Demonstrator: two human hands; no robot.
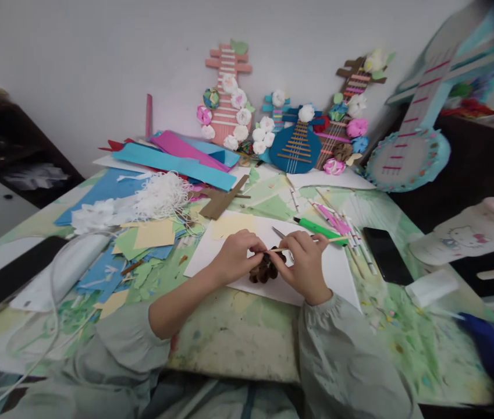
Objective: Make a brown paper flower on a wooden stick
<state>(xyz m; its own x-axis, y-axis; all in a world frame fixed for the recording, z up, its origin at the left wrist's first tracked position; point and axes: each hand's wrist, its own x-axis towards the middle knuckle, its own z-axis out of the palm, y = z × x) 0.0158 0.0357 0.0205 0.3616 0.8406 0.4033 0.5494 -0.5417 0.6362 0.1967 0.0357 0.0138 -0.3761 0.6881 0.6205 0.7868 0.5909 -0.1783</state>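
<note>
My left hand (240,254) is closed in a pinch over a dark brown crumpled paper flower (264,272), with a small curl of brown paper at its fingertips. A thin pale stick (336,239) runs through the fingers of my right hand (303,259), its tip meeting the left fingertips. Both hands are low over a white sheet of paper (334,273). A pointed metal blade (278,233) shows beside the right hand; the rest of that tool is hidden. A green marker-like tube (316,228) lies just behind that hand.
Paper scraps (155,234) and white string (166,195) spread on the left, near a power bank-like white block (61,273). A black phone (387,254) and a pink-lidded cup (465,233) stand right. Flower-decorated paper lutes (297,145) lean on the wall.
</note>
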